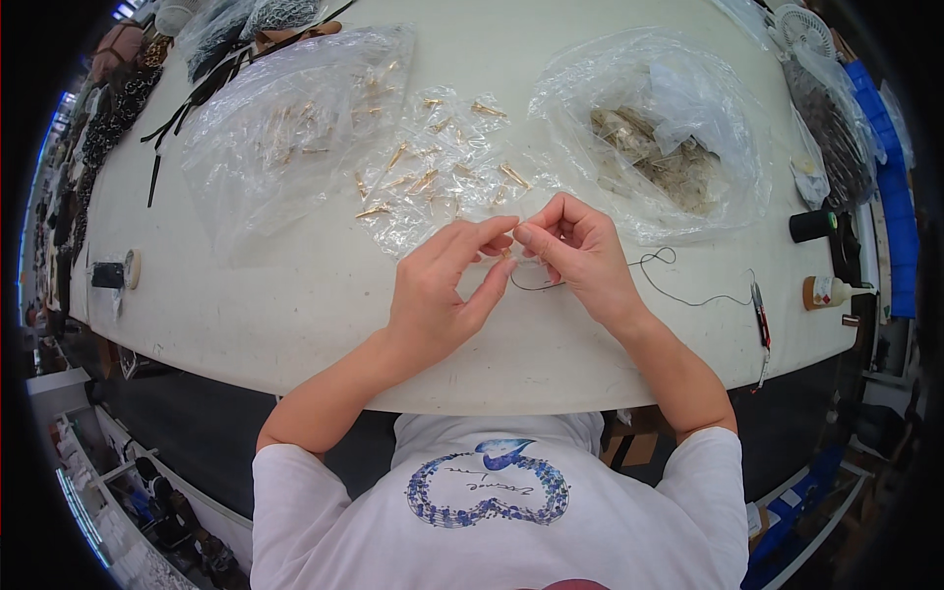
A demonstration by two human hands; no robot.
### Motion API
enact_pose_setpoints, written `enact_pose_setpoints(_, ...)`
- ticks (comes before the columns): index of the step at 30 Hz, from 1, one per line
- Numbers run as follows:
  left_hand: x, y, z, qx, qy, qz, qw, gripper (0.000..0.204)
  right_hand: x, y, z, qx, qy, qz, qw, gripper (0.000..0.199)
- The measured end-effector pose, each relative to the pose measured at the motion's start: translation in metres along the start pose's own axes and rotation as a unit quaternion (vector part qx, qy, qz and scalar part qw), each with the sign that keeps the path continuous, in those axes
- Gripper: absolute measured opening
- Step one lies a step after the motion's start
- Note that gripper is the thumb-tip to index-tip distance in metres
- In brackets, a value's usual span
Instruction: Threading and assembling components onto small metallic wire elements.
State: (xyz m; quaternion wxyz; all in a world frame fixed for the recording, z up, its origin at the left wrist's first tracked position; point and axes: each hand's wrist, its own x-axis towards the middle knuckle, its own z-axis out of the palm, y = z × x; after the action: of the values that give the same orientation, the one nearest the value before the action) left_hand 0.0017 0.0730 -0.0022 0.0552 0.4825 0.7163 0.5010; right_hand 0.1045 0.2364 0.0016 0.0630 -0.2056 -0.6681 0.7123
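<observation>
Both hands meet over the white worktop (pixel 295 295) — the left hand (pixel 438 290) and right hand (pixel 580 251) each pinch one small gold-coloured metal piece (pixel 506 254) between thumb and fingertips. A thin dark cord (pixel 678 293) trails from it; clear plastic bags of gold pieces (pixel 433 167) lie just beyond.

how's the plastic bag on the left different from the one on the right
The left bag lies fairly flat and holds a sparse scatter of small gold pieces; the right bag is puffed up around a dense, dull greyish-tan heap. The left bag sits farther from both hands, while the right bag's edge lies close above the right hand. Both are clear, crinkled plastic resting on the white table.
</observation>
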Motion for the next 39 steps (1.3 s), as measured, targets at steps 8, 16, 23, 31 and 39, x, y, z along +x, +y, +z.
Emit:
enact_pose_setpoints(8, -0.003, -0.012, 0.014, -0.020, -0.001, 0.036, 0.999, 0.053, 0.000, 0.003, 0.001, 0.115, -0.018, 0.005, 0.993, 0.012)
enact_pose_setpoints(16, -0.001, -0.008, 0.014, -0.225, -0.026, -0.104, 0.968, 0.036, 0.001, 0.010, 0.002, 0.086, -0.048, 0.003, 0.995, 0.013)
enact_pose_setpoints(23, -0.001, -0.015, 0.014, -0.159, -0.014, -0.089, 0.983, 0.021, -0.001, 0.008, 0.009, 0.057, -0.020, -0.027, 0.998, 0.013)
enact_pose_setpoints(31, -0.009, -0.009, 0.013, 0.068, -0.033, 0.022, 0.997, 0.033, -0.008, 0.009, 0.007, -0.148, -0.002, -0.121, 0.982, 0.014)
enact_pose_setpoints(39, -0.007, -0.006, 0.009, 0.032, -0.048, -0.041, 0.998, 0.027, -0.009, 0.006, 0.005, -0.138, -0.030, -0.108, 0.984, 0.014)
